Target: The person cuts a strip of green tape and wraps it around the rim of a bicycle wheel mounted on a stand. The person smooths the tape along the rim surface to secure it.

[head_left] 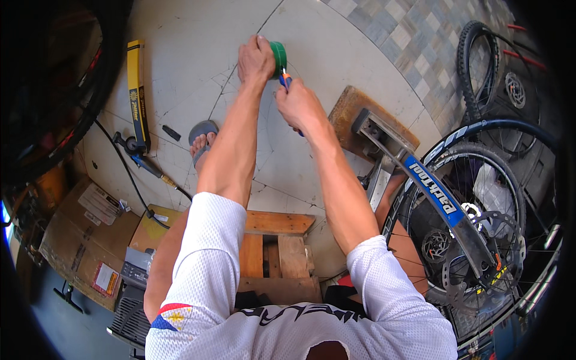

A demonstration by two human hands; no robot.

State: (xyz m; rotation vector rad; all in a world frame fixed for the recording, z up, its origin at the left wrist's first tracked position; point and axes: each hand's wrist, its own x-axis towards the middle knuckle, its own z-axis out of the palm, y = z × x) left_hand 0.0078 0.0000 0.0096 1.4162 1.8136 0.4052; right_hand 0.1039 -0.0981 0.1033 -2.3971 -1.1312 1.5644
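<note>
Head view: the green roll (pixel 279 56) is out ahead, gripped at its side by the left hand (pixel 256 61). The right hand (pixel 300 107) is wrapped round the blue-and-orange tool (pixel 286 80), its tip at the roll's lower edge; contact is unclear. Good practice: hold the roll firmly, keep the left fingers off the tip's line, and press gently, clear of the sandal (pixel 203 129).
</note>
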